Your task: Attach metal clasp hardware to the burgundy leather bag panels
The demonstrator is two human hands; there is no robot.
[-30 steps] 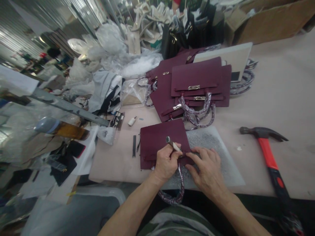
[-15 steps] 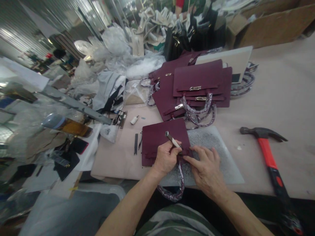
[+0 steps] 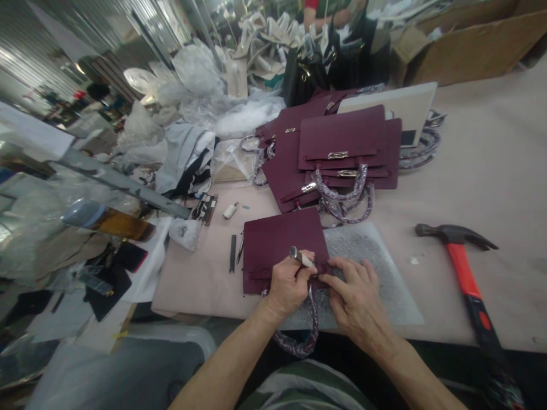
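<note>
Between left fingers (image 3: 292, 269), a gripped pen-like tool (image 3: 303, 259) is newly tilted as the maroon bag (image 3: 277, 238), touched by spread right fingers (image 3: 349, 272), is apparently worked.

Looks dim and muted over the bench (image 3: 491, 154), fairly evenly lit, casting only faint, soft shadows. Brightens at the upper left, flaring in streaks off the corrugated surface (image 3: 17, 62). Glints on the metal clasp (image 3: 338, 155), sparkles along the plastic-wrapped handle (image 3: 362, 177)! Smears the bottle (image 3: 109, 221) and left background, stretches toward the edges. Reads clearer at the hammer head (image 3: 455, 232), softer around the left hand (image 3: 285, 287) and right hand (image 3: 356, 290).
</note>
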